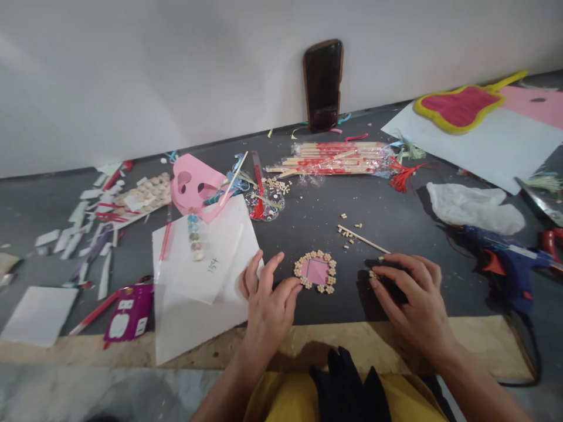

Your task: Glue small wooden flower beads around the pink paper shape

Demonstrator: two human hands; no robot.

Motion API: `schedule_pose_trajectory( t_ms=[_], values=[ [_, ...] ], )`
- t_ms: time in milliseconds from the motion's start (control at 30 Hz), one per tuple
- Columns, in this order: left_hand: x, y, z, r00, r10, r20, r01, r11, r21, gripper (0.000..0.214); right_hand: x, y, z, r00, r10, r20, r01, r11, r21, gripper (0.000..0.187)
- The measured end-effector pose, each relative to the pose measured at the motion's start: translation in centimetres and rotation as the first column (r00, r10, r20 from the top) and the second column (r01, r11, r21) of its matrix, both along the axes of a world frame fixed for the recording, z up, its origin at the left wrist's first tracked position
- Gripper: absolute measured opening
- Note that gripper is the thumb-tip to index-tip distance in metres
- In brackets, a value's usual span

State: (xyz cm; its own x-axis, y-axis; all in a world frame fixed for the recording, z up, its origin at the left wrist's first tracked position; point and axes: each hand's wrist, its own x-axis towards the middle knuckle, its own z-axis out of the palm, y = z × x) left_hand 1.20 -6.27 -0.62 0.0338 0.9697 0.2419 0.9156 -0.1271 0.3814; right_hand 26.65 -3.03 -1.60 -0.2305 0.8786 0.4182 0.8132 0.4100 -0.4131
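**Bead-edged square at the bench.** Here we see, from the head-worn view, a small pink square (315, 272) ringed with pale wooden beads (305, 284), lying flat on a dark work surface (382, 202) between the two hands. The left hand (268, 305) is open, with its fingers spread and curved, and its fingertips (294, 287) sit just beside the square's left edge. The right hand (407, 299) is half closed to the right of the square, with a tiny wooden bit (373, 274) at its fingertips (375, 282); we cannot tell whether the bit is gripped. Just above lie a thin wooden stick (363, 239) and scattered wooden bits (347, 234). A blue hot-glue gun (505, 258) lies to the right, and its dark cord (537, 357) trails down past the board's edge.

We note three risks. A slight brush of the left fingers could slide the square, since nothing visibly holds it down. Loosening the right fingers could drop the bit among the strays, and a snagged cord could drag the gun toward the right hand.
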Motion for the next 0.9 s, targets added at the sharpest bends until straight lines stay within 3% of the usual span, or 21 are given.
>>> schedule_pose_trajectory(
  t_ms=[400, 700, 900],
  values=[
    [0.4, 0.0, 0.0, 1.000, -0.012, -0.003, 0.012, 1.000, -0.008, 0.012, -0.1, 0.1, 0.3, 1.000, 0.002, 0.007, -0.003, 1.000, 0.003, 0.010],
    [-0.2, 1.0, 0.4, 0.993, 0.093, -0.068, -0.087, 0.992, 0.088, 0.009, 0.1, 0.0, 0.1, 1.000, 0.004, -0.004, -0.004, 1.000, -0.004, 0.011],
    [-0.1, 1.2, 0.3, 0.994, 0.082, -0.065, -0.078, 0.994, 0.072, 0.010, 0.0, 0.1, 0.2, 1.000, -0.004, -0.009, 0.004, 1.000, -0.010, 0.011]
  ],
)
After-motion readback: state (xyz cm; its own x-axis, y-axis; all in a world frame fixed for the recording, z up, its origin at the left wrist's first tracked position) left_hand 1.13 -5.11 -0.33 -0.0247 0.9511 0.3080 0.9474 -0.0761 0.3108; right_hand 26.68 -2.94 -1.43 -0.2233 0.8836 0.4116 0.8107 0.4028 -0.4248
